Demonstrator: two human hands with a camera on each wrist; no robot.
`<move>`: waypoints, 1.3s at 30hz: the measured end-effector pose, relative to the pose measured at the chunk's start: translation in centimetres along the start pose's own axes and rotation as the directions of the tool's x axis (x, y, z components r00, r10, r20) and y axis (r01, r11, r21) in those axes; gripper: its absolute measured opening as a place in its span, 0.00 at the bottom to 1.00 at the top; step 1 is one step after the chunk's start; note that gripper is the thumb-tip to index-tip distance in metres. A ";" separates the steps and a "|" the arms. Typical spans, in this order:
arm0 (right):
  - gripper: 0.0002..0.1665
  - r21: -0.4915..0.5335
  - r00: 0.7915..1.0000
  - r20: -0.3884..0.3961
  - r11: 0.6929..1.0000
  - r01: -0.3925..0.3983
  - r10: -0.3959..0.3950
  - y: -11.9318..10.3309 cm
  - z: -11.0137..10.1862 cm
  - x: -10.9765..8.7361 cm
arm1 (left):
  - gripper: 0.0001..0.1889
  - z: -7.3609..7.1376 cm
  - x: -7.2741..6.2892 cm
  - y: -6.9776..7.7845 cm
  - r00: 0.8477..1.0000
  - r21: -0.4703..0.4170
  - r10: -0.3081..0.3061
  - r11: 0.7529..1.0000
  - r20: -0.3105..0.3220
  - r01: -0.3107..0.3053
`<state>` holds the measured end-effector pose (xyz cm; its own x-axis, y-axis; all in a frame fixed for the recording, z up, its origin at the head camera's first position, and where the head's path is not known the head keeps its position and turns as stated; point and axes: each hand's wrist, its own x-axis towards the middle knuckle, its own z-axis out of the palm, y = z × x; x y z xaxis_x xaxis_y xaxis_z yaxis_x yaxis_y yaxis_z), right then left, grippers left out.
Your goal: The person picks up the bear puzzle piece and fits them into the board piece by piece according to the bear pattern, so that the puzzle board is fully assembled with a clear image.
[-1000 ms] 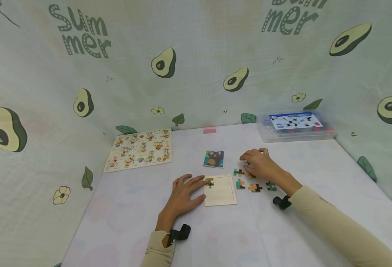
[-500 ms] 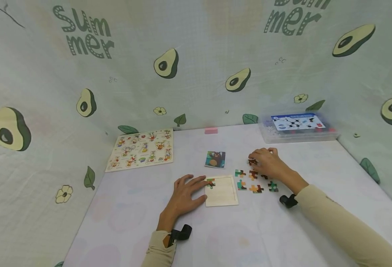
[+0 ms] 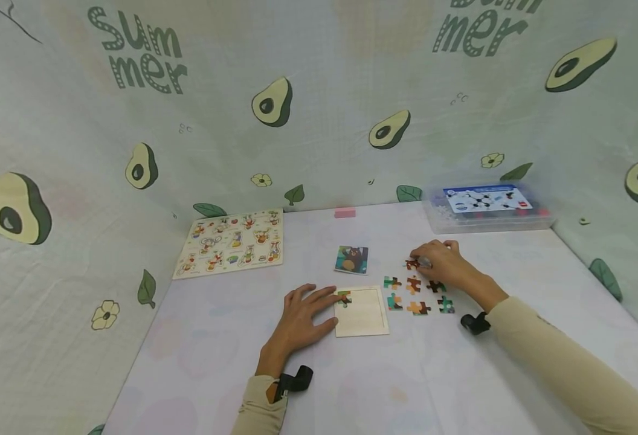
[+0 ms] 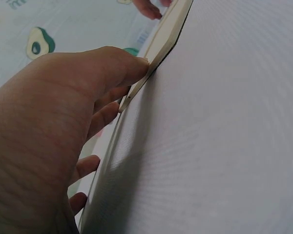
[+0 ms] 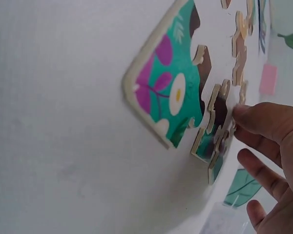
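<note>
My left hand (image 3: 301, 319) lies at the left side of a square wooden puzzle tray (image 3: 361, 317), thumb and index fingertips at its rim. One green-and-orange puzzle piece (image 3: 344, 298) sits in the tray's upper left corner. To the right, my right hand (image 3: 443, 263) pinches a small puzzle piece (image 3: 424, 261) between thumb and index finger, mostly covered by the fingers. A reddish-brown piece (image 3: 411, 264) lies right at the fingertips. Several loose pieces (image 3: 418, 308) lie between tray and hand. In the right wrist view, a teal piece with purple leaves (image 5: 171, 83) is nearest the camera.
A bear picture card (image 3: 351, 260) lies behind the tray. At the back left is a larger wooden puzzle board (image 3: 232, 241). A clear plastic case (image 3: 487, 222) stands at the back right, and a pink block (image 3: 345, 212) sits by the back wall.
My right hand has shifted right over the loose pieces, uncovering several brown and green ones. The left hand stays at the tray's side. The head view has turned slightly.
</note>
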<state>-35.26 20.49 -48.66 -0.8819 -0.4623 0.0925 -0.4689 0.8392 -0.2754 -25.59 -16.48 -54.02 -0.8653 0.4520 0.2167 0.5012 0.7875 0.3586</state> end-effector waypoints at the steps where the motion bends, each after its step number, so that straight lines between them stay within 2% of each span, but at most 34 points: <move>1: 0.21 -0.006 1.000 0.004 1.000 -0.001 0.001 0.0 0.0 0.1 | 0.26 0.0 0.0 0.0 1.000 0.000 0.003 1.000 -0.004 -0.003; 6: 0.21 -0.045 1.000 -0.003 0.999 0.011 -0.011 -0.2 0.0 0.4 | 0.26 0.0 0.0 -0.1 1.000 -0.004 0.011 1.000 -0.015 -0.011; 12: 0.18 -0.127 0.995 -0.047 0.988 0.086 -0.093 -0.3 -0.2 1.0 | 0.26 -0.3 0.3 -0.1 1.000 0.005 0.007 1.000 -0.022 -0.007; 16: 0.18 -0.145 0.989 -0.074 0.982 0.116 -0.128 -0.2 -0.2 1.2 | 0.26 -0.4 0.4 -0.1 0.999 0.001 0.004 1.000 -0.033 -0.004; 22: 0.17 -0.158 0.990 -0.088 0.983 0.093 -0.108 -0.2 0.0 0.4 | 0.26 -0.1 -0.2 0.0 1.000 -0.005 0.011 1.000 -0.025 -0.012; 28: 0.17 -0.172 0.987 -0.113 0.980 0.098 -0.119 -1.1 -0.1 -0.3 | 0.26 0.2 -0.7 0.2 1.000 0.002 -0.005 1.000 0.003 0.005; 34: 0.17 -0.180 0.974 -0.152 0.974 0.139 -0.167 -2.4 -0.7 -0.4 | 0.26 0.1 -0.4 0.1 1.000 0.010 0.013 1.000 -0.023 -0.013; 39: 0.16 -0.161 0.971 -0.153 0.974 0.162 -0.186 -3.7 -1.0 -0.4 | 0.26 0.0 -0.2 0.1 0.999 0.010 0.017 1.000 -0.029 -0.016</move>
<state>-33.20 17.87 -46.75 -0.7762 -0.5613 0.2870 -0.6070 0.7885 -0.0995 -25.34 -16.52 -54.04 -0.8562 0.4528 0.2488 0.5153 0.7841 0.3460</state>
